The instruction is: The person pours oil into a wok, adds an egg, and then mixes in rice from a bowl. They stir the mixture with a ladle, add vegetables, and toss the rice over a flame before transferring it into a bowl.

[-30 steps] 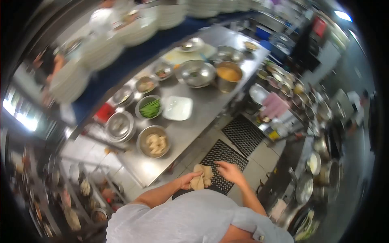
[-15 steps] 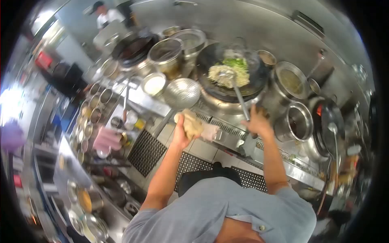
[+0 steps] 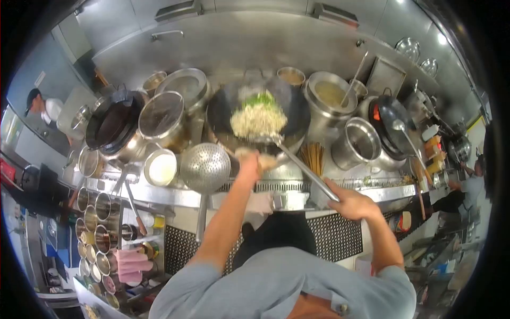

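Observation:
My left hand [image 3: 249, 164] is closed on a folded beige cloth [image 3: 269, 160] at the near rim of a large black wok [image 3: 219, 114]. The cloth hides the part of the rim under it. In the wok lies a pale, rice-like heap [image 3: 258, 120] with chopped greens [image 3: 260, 99] at its far side, blurred by motion or steam. My right hand [image 3: 350, 202] is wrapped round the handle end of a long metal ladle [image 3: 307, 170]. The ladle's head rests against the near edge of the heap, partly hidden.
Left of the wok are a perforated strainer [image 3: 205, 167], a bowl of white contents [image 3: 161, 167] and a lidded pot [image 3: 162, 119]. On the right are bundled sticks [image 3: 312, 158], a steel pot [image 3: 357, 143] and another wok [image 3: 390, 119]. A person [image 3: 48, 111] stands far left.
My left hand has carried the cloth forward to the wok's rim. My right hand now grips the ladle handle firmly, lower and nearer me. The view has turned and levelled.

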`<state>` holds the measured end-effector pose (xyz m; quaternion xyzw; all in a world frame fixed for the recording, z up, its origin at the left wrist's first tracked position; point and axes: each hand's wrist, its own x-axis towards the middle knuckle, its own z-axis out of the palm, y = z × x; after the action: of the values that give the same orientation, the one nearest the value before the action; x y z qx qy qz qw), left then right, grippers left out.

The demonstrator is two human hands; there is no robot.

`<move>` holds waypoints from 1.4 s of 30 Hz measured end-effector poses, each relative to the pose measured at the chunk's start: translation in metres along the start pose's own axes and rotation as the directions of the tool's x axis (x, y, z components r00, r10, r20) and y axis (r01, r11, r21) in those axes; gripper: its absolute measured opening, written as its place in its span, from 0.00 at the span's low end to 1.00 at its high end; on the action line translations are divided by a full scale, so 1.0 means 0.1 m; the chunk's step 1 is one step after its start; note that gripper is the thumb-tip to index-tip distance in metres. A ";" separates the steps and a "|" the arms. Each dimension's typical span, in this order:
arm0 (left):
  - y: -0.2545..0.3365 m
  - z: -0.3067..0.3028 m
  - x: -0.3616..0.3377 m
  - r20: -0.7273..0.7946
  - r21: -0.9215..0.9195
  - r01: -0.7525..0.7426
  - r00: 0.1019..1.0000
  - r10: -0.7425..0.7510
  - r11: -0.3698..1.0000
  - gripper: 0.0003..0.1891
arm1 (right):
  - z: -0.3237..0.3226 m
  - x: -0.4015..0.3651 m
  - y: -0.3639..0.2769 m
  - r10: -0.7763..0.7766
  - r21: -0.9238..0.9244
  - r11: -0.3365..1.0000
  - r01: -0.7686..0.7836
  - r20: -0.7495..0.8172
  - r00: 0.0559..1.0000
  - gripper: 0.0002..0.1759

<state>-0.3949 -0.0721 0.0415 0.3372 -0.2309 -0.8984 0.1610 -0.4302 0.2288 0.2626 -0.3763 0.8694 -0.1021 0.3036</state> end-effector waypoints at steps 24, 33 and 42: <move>-0.13 -0.35 -0.05 -0.029 0.212 -0.101 0.994 0.110 0.972 0.24 | 0.45 1.08 -0.28 0.024 0.191 0.982 0.011 -0.179 0.983 0.37; 0.53 0.08 0.15 0.090 0.182 0.102 0.989 -0.119 0.978 0.14 | 0.30 0.54 0.05 0.210 0.400 0.904 -0.148 -0.115 0.971 0.38; 0.41 0.29 -0.74 0.180 0.012 0.085 0.980 -0.086 0.996 0.08 | -0.34 0.15 -0.18 -0.006 -0.009 1.000 0.007 0.149 0.989 0.38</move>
<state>-0.3560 -0.0647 0.1213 0.2643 -0.2315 -0.9309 0.0998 -0.4482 0.2035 0.2903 -0.3872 0.8436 -0.0705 0.3654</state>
